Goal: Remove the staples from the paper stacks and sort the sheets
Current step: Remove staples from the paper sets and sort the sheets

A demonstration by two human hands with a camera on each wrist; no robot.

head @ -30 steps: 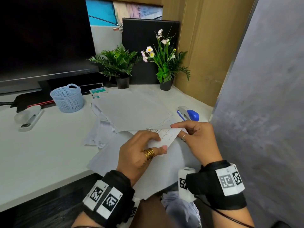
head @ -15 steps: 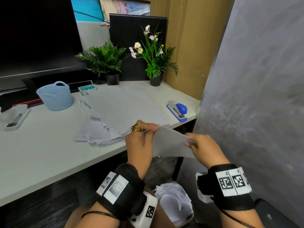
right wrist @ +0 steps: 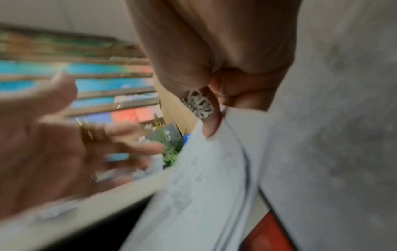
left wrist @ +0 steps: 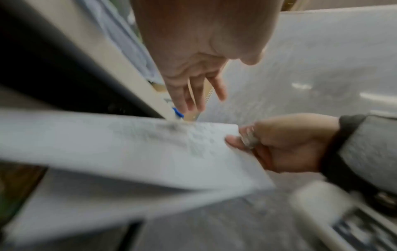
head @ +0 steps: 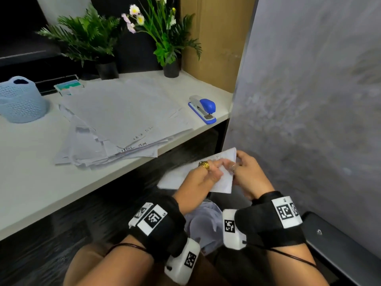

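— Where are your fingers?

— Your right hand (head: 248, 176) pinches the corner of the folded sheets (head: 218, 180), thumb on top. Your left hand (head: 203, 176) looks loosely spread over them, though the blur hides any grip.

— And around you?

— The sheets sit below the white desk (head: 31, 182), where the paper pile (head: 123, 120) lies beside the blue stapler (head: 204, 108).

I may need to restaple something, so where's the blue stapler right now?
In the head view the blue stapler sits on the white desk at its right front corner, just right of the loose paper pile, apart from both hands.
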